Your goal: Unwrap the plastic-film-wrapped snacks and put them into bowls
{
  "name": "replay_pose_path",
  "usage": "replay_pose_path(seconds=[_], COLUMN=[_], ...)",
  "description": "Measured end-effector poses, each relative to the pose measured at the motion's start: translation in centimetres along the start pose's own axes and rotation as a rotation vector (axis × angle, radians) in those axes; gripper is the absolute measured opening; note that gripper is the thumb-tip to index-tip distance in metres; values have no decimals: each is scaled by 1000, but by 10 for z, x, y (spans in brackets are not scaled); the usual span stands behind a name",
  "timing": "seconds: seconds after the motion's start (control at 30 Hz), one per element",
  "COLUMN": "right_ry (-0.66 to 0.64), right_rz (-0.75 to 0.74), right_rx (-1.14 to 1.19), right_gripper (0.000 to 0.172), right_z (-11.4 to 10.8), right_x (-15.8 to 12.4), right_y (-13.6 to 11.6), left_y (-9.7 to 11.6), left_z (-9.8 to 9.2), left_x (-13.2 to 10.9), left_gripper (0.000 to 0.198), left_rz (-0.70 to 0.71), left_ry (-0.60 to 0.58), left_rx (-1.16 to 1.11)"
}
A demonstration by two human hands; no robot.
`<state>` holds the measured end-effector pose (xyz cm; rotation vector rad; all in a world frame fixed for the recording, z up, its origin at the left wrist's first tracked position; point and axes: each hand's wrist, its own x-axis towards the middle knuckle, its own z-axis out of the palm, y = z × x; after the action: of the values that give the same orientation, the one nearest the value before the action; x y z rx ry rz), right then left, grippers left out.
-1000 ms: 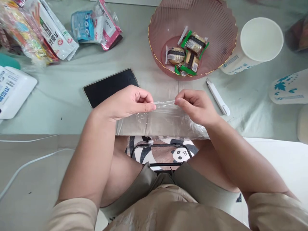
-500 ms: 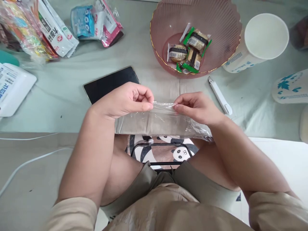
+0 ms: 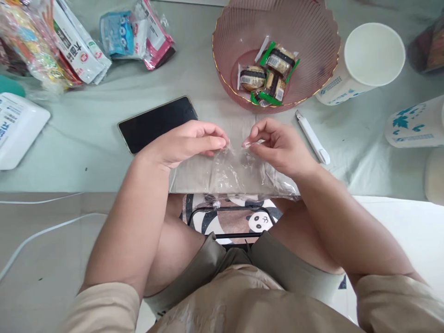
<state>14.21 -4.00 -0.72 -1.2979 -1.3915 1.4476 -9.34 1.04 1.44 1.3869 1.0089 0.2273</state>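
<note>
A clear plastic bag (image 3: 229, 173) lies crumpled at the table's front edge, partly hanging over it. My left hand (image 3: 197, 141) pinches the bag's upper edge between thumb and fingers. Just to the right, my right hand (image 3: 274, 143) grips another part of the same film with thumb and forefinger, a small gap apart from the left. Beyond my left wrist lies a black phone (image 3: 156, 121). Past both hands, a pink ribbed bowl (image 3: 301, 41) with a gold rim holds several wrapped snacks (image 3: 280, 60) with green-edged wrappers.
A white utility knife (image 3: 313, 138) lies right of my right hand. Two paper cups (image 3: 374, 55) (image 3: 416, 122) stand farther right. Snack packets (image 3: 79, 46) (image 3: 116, 32) are at the back left, with a white package (image 3: 21, 132) below them. White cables (image 3: 45, 231) run at lower left.
The film between my hands, stretched taut earlier, now hangs loose with its top edge dipping between them. My right hand has shifted slightly left and away from me. The whole view has moved slightly.
</note>
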Motion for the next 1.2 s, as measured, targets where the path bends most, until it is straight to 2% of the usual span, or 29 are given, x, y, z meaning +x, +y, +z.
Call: replay_pose_path(seconds=[0.13,0.2,0.27,0.37,0.53,0.77,1.03,1.2], right_ry=[-22,-29,-25,-21,-74,-154,-9,19], right_rz=[-16,-28,-47,-46,39,59,-42,-23], right_rx=[-58,-69,-70,-60,-58,-147,-163,-136], right_gripper=[22,23,24,25,22,25,32,31], right_z=[0,-1,-3,-8,-19,-24,-15,-12], right_x=[-4,-7,-8,-9,-11,-13,-13,-10], right_y=[-2,-1,2,6,6,0,2,3], left_y=[-1,-1,0,0,4,5,2,2], left_z=[8,14,21,27,26,18,13,13], left_x=[3,5,7,9,9,7,2,1], left_gripper=[52,41,25,26,23,27,29,28], left_rz=[196,228,241,225,184,131,61,40], left_ry=[139,152,105,85,100,70,8,27], left_rx=[218,342,398,335,148,138,162,174])
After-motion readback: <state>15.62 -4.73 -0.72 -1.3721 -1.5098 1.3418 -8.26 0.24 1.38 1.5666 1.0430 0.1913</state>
